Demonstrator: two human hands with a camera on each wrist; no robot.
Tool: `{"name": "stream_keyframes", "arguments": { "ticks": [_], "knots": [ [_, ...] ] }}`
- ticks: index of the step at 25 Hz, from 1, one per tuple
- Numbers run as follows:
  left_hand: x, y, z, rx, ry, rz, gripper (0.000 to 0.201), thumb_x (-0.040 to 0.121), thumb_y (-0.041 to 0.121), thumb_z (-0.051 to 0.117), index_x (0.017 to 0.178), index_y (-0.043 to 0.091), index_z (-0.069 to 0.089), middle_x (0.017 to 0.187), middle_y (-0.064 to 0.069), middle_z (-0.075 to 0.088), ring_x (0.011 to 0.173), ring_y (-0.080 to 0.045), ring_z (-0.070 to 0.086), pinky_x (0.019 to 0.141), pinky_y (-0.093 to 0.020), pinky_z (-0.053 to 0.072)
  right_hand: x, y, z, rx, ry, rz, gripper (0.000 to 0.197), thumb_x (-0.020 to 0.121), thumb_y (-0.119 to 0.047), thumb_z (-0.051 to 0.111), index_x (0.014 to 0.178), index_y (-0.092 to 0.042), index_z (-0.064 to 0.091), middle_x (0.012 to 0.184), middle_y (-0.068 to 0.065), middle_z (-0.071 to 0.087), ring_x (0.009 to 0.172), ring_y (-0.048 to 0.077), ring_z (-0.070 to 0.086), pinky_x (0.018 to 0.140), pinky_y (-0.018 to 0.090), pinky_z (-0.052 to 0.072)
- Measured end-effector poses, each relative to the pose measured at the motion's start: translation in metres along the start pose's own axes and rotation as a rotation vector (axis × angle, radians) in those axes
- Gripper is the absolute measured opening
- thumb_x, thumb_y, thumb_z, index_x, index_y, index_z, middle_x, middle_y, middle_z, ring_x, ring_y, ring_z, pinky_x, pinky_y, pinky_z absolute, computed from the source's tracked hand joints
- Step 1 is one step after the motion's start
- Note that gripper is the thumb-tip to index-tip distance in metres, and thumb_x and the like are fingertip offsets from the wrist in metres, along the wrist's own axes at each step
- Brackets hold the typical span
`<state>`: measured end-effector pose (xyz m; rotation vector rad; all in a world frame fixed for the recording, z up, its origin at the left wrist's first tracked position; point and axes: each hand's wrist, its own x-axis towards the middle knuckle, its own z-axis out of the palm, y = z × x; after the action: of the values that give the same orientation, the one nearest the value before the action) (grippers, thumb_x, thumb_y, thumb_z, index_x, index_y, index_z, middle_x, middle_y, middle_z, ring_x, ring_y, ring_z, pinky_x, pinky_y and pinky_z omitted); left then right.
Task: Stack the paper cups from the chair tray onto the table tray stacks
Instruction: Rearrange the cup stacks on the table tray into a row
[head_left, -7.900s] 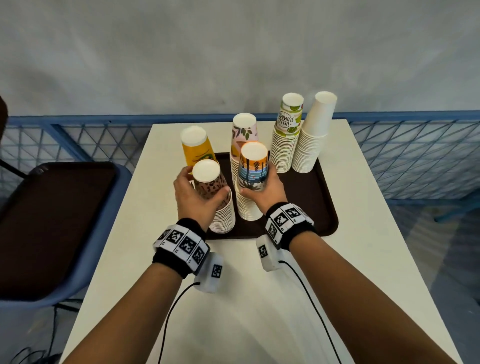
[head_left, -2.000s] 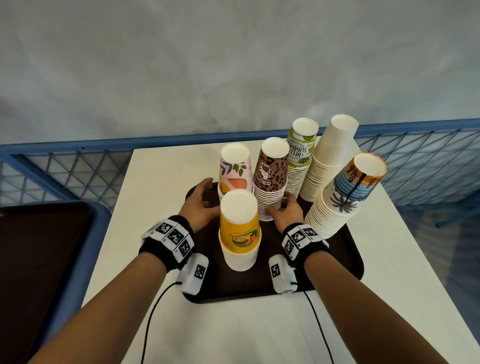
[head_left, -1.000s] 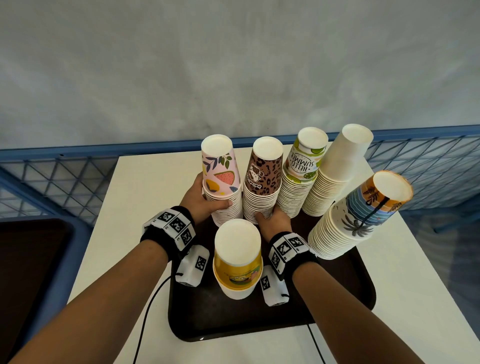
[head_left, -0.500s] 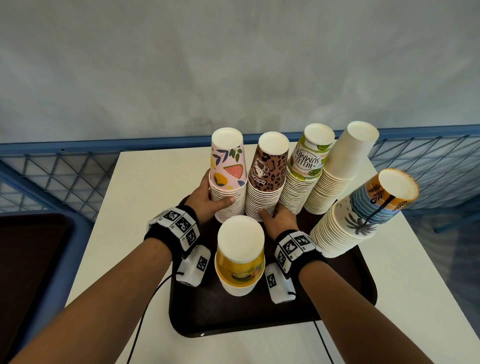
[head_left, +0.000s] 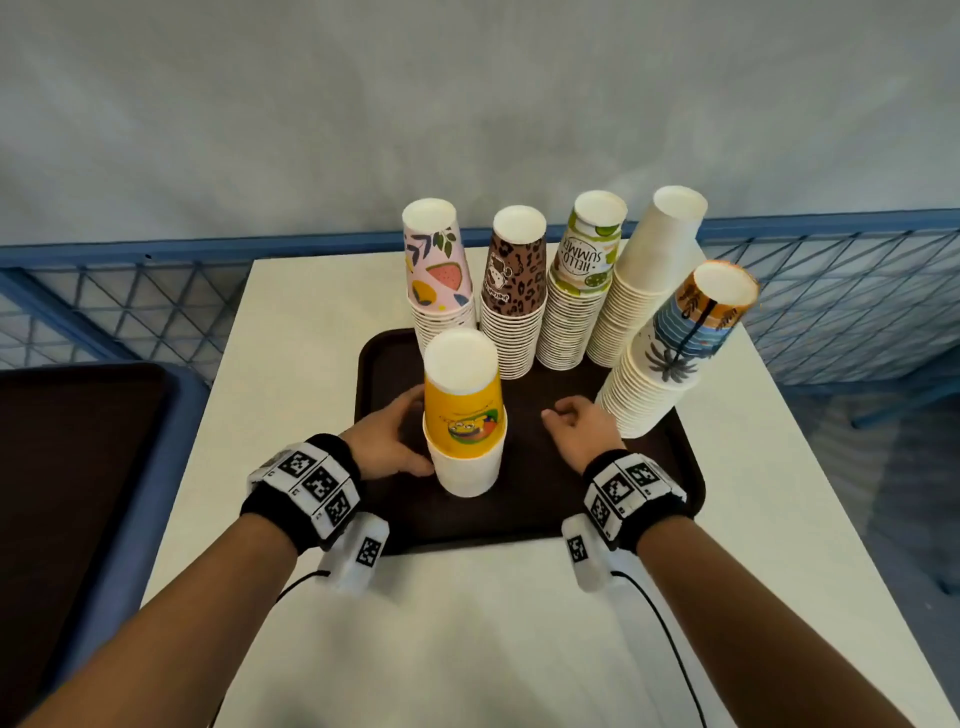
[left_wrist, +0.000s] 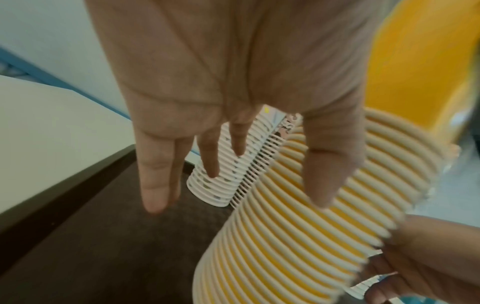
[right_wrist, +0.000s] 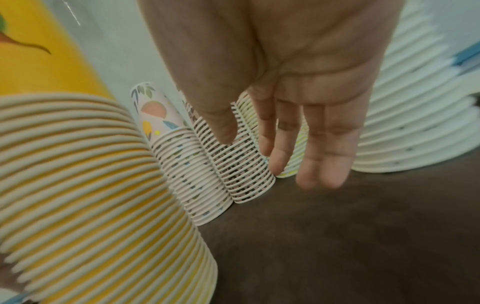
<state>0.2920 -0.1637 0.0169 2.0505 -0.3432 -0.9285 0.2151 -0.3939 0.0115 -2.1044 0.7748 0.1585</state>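
A brown table tray (head_left: 530, 499) holds several upside-down cup stacks. The yellow stack (head_left: 464, 415) stands front left. Behind it are the pink fruit stack (head_left: 439, 270), leopard stack (head_left: 514, 280), green Hello Summer stack (head_left: 584, 270) and plain white stack (head_left: 649, 270). A palm-print stack (head_left: 675, 353) leans at the right. My left hand (head_left: 410, 431) lies against the yellow stack (left_wrist: 298, 236), fingers straight and thumb over its rims. My right hand (head_left: 566, 421) hovers over bare tray with relaxed fingers (right_wrist: 322, 176), holding nothing. The chair tray (head_left: 72, 467) at the left shows no cups.
The white table (head_left: 467, 623) has bare surface in front of the tray. A blue chair frame (head_left: 171, 467) borders the table's left edge. Blue mesh railing (head_left: 831, 312) and a grey wall stand behind.
Both hands have drawn back from the pink and leopard stacks at the rear. The left now sits beside the yellow stack, the right over the tray's middle.
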Motion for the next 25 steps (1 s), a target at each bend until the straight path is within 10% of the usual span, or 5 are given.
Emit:
{"name": "stream_keyframes", "arguments": {
  "ticks": [8,13,25],
  "knots": [
    [-0.028,0.041,0.048,-0.296,0.216,0.160,0.085,0.048,0.021,0.087,0.120,0.031,0.044,0.104,0.017,0.062,0.099,-0.001,0.060,0.089,-0.024,0.046,-0.035,0.051,-0.062,0.011,0.150,0.178,0.059,0.080,-0.033,0.066,0.123,0.000,0.044,0.125,0.019,0.056,0.119,0.032,0.051,0.096,0.033,0.040],
    [-0.031,0.046,0.091,-0.345,0.212,0.148,0.078,0.040,0.030,0.086,0.107,0.045,0.047,0.108,0.013,0.065,0.108,-0.015,0.062,0.101,-0.038,0.047,-0.006,0.034,-0.082,0.477,0.297,-0.116,0.095,0.069,-0.013,0.079,0.141,-0.010,0.017,0.140,0.014,0.044,0.129,0.027,0.044,0.107,0.036,0.035],
    [-0.025,0.067,0.131,-0.352,0.160,0.224,0.087,0.052,0.030,0.082,0.121,0.045,0.031,0.128,0.002,0.055,0.120,-0.016,0.053,0.107,-0.040,0.041,-0.005,0.026,-0.047,0.473,-0.017,-0.198,0.053,0.087,-0.024,0.059,0.135,-0.025,0.038,0.133,0.002,0.053,0.119,0.022,0.052,0.100,0.036,0.043]
  ]
}}
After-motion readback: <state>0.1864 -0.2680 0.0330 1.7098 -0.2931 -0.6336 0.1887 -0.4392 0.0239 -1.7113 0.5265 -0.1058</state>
